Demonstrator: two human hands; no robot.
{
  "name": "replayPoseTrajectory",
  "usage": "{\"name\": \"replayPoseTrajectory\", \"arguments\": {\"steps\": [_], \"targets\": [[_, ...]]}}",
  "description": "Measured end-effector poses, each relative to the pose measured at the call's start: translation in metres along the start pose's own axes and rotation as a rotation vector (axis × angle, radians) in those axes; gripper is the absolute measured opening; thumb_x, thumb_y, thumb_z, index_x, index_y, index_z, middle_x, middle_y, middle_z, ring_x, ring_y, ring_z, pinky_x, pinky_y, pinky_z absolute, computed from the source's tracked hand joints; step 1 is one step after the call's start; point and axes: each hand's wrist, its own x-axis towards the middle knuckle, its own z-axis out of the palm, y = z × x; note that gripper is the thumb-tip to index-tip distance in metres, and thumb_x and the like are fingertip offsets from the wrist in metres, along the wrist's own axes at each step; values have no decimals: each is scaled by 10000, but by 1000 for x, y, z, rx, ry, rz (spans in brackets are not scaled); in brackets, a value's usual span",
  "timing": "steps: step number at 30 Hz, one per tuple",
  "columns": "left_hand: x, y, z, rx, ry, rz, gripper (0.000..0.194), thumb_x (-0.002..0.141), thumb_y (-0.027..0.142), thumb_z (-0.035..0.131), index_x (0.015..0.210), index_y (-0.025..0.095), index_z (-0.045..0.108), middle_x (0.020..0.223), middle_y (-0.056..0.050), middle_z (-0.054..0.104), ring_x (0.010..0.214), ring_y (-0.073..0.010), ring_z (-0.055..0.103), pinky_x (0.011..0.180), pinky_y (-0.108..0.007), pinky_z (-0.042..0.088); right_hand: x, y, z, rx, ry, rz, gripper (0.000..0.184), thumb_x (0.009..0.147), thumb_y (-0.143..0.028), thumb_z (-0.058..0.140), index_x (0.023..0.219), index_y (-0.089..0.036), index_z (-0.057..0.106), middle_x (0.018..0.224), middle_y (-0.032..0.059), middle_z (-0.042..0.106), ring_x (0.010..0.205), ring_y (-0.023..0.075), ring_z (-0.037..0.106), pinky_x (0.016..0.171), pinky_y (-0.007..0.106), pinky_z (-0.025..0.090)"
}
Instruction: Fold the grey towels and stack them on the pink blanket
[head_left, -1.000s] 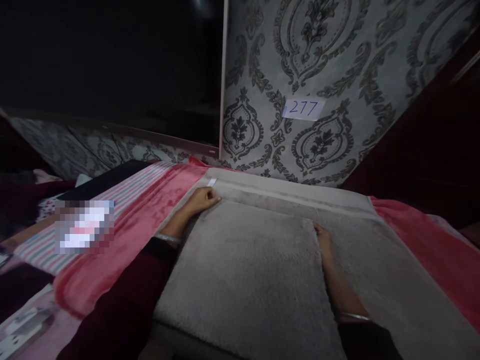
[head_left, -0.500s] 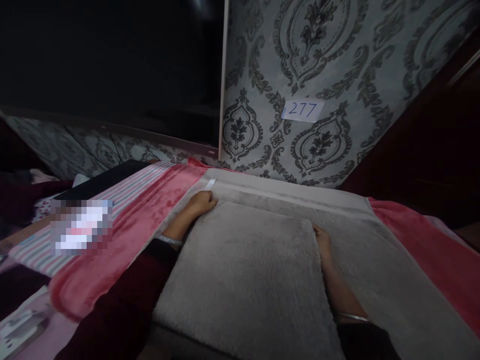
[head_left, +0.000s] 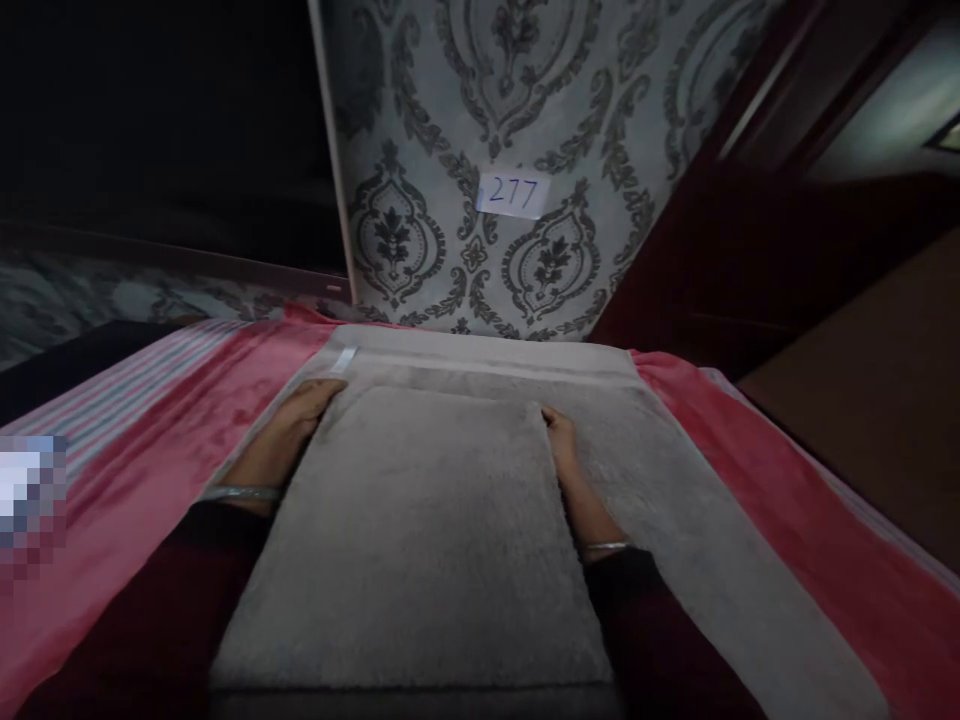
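Observation:
A grey plush blanket [head_left: 427,520] lies in front of me, with a flat, squared-off folded panel over the wider grey fabric beneath. My left hand [head_left: 309,405] is closed at the panel's far left corner, its fingertips partly hidden at the edge. Opposite it, my right hand [head_left: 561,436] pinches the far right corner, fingers curled under the fabric. Near the left hand, a small white tag [head_left: 346,360] sits on the grey fabric. Whether the panel and the fabric below are one piece I cannot tell.
Pink cloth [head_left: 720,440] spreads under the grey fabric on both sides, with a striped cloth [head_left: 142,375] farther left. A large dark screen [head_left: 165,130] stands at the back left. Behind is a patterned wall [head_left: 480,120] bearing a paper marked 277 [head_left: 514,192].
The view has swung to the right, so everything sits farther left in the picture. Both hands stay at the panel's far corners, and the panel now appears straighter.

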Motion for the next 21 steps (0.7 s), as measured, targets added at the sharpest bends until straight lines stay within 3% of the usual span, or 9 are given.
{"name": "replayPoseTrajectory", "arguments": {"steps": [6,9,12,14,19,21], "targets": [[5,0,-4,213,-15,67,291,638,483,663,590,223,540,486,8,508,470,-167,463,421,-264,319,5,5,3,14,25,-7,295,692,-426,585,731,-204,776,648,-12,718,765,246,680,730,312,538],[-2,6,-4,387,5,211,327,684,513,652,573,220,558,524,-7,530,562,-184,510,471,-255,341,5,8,4,24,27,-21,292,694,-416,581,739,-205,778,667,-15,725,775,242,676,726,302,534],[-8,12,-2,464,-11,343,280,691,427,640,531,219,542,523,5,504,607,-174,502,513,-235,346,6,12,5,30,32,-31,299,697,-418,573,752,-208,778,673,-16,725,766,238,669,728,302,531],[-10,14,0,394,-31,295,263,687,405,627,527,219,534,503,16,482,573,-163,481,503,-232,344,8,16,6,37,37,-38,305,701,-423,565,764,-211,775,685,-17,731,777,239,670,744,306,531],[-13,14,4,31,-20,-75,192,652,398,608,607,216,570,527,2,577,484,-177,518,463,-274,402,15,28,8,48,59,-35,268,687,-404,565,725,-214,750,720,6,748,778,243,677,749,319,533],[-14,15,5,37,-6,-93,191,644,399,613,616,213,580,533,-5,591,489,-183,533,472,-282,412,17,32,9,53,63,-32,244,686,-395,573,706,-219,741,730,16,751,774,242,678,750,326,536]]}}
